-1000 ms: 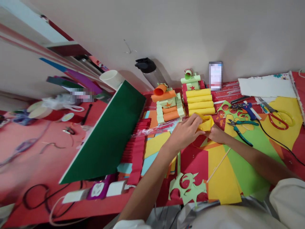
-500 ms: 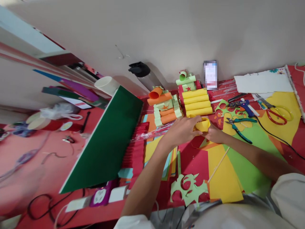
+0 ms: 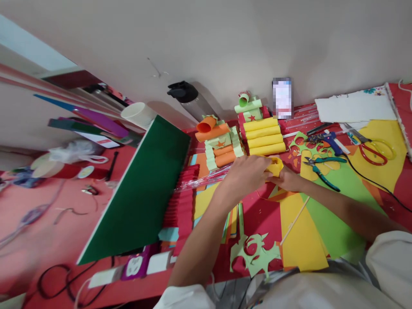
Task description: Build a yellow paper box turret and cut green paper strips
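Observation:
Between my two hands is a yellow paper ring (image 3: pixel 275 166), its rim facing up. My left hand (image 3: pixel 252 171) is closed around its left side, fingers curled over it. My right hand (image 3: pixel 287 177) pinches it from the right, with its fingertips partly hidden behind the paper. Just beyond my hands lie several rolled yellow paper tubes (image 3: pixel 264 137) side by side. Left of them stands a figure built of orange paper rolls (image 3: pixel 213 131) and pale green folded paper. Behind the yellow tubes is a pale green paper figure (image 3: pixel 252 116) with a red star.
A green board (image 3: pixel 138 193) leans at the left. Pliers (image 3: pixel 322 171), a glue gun (image 3: pixel 333 142) and scissors (image 3: pixel 370 146) lie at the right. A phone (image 3: pixel 282 98) and a bottle (image 3: pixel 186 96) stand by the wall. Cut pale green scrap (image 3: pixel 255 253) and a thin stick (image 3: pixel 295 221) lie nearer me.
The view has shifted slightly. My left hand has turned a little over the yellow paper ring, and less of the ring's side shows now. Both hands keep hold of it.

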`<state>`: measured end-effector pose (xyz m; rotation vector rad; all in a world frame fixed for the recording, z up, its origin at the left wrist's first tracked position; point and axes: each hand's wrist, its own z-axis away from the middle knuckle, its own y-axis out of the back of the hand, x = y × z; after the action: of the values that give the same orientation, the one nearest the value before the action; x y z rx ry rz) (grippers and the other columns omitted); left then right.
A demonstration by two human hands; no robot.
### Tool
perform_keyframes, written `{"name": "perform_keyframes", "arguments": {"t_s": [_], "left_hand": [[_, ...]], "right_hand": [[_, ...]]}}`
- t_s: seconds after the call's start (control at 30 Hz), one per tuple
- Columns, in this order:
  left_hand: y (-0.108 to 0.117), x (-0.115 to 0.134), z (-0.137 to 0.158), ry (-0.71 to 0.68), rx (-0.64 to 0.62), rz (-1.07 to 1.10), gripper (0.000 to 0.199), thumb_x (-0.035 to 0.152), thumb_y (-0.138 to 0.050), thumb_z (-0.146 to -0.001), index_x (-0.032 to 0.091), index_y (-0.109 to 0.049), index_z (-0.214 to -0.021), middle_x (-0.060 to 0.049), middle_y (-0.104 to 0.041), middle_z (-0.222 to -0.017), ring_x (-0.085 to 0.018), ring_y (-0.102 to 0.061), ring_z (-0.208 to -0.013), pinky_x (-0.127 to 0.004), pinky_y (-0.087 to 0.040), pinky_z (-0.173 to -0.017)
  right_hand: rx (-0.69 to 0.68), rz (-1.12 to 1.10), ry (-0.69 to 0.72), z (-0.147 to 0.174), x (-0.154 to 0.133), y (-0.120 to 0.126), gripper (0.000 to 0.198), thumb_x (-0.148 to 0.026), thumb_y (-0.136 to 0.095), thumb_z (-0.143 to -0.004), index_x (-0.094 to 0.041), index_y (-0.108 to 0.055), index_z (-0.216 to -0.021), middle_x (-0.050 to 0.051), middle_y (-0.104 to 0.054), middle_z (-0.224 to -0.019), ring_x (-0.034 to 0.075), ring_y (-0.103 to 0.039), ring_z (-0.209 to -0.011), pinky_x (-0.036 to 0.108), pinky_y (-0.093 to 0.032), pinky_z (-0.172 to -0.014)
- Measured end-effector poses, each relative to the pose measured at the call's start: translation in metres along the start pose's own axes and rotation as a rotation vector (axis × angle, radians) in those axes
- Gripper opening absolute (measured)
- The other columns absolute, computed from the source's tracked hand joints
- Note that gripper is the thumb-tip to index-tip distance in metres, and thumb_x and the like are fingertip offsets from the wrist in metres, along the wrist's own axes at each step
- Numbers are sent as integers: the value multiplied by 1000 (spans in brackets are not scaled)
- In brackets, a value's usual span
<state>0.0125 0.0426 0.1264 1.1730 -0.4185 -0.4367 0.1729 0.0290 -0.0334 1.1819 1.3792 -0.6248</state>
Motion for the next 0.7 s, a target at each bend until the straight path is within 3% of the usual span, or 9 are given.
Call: {"name": "perform_keyframes", "arguments": {"t_s": [0.17,0.3,0.57,0.7], "left_hand": [[-8,-3,3,-58,18,37,33,28,-61,-98,27,-66,-130,-10,-78,-111,-34,-73,-107,-37,-49,-82],[-9,-7,3,-27,39,6,40,30,-61,-98,30,-61,-139,-9,-78,-113,-35,-73,-107,-38,-48,-82],[-8,-6,-1,-10,43,46,34,31,-52,-103,25,-59,-136,-10,-78,-116,-34,-74,-106,-39,-49,-82],[-9,-10,12,-16,53,54,39,37,-60,-101,30,-57,-139,-8,-78,-117,-33,-73,-107,-39,-50,-88]], "right_hand": [[18,-6,24,-1,-5,0,54,-53,-68,-94,-21,-49,-134,13,-63,-130,29,-61,-123,50,-48,-114],[21,-14,31,-1,-4,0,57,-53,-67,-95,-22,-45,-137,14,-60,-136,28,-60,-127,49,-48,-115],[17,27,24,2,3,0,58,-48,-66,-96,-21,-40,-141,15,-59,-137,29,-59,-131,48,-48,-115],[-9,-1,8,0,-5,3,62,-51,-65,-96,-21,-41,-145,16,-58,-142,30,-59,-131,49,-49,-113]]}}
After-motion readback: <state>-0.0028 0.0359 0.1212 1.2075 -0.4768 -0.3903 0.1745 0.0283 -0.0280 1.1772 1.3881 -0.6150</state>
